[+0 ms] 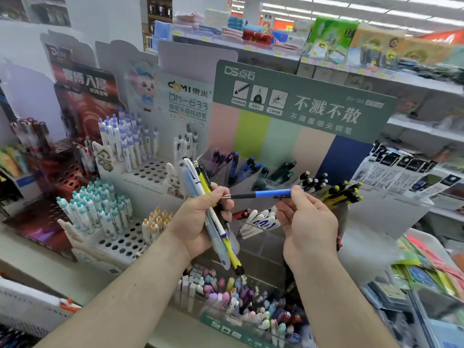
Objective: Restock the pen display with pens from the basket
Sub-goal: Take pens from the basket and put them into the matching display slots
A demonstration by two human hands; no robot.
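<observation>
Several pens (213, 217) sit bunched in the left hand (200, 222), while the right hand (308, 222) pinches one blue pen (272, 194), which I think next needs a matching cup below the green sign (301, 101).

A pale shelf counter (37, 262) carries cardboard pen displays side by side: a red one (62, 167), white perforated stands (140, 172) holding upright pens, and a green-headed display (301, 101). Below sits a green-fronted tray (226, 332) of mixed pens.

A bundle of pens (213, 217) sits in the left hand (200, 222), left of the single pen (266, 194) pinched by the right hand (308, 219). Behind stand the pen display (288, 136) compartments; a near bin (251, 305) lies below; perforated racks (120, 237) stand left.
</observation>
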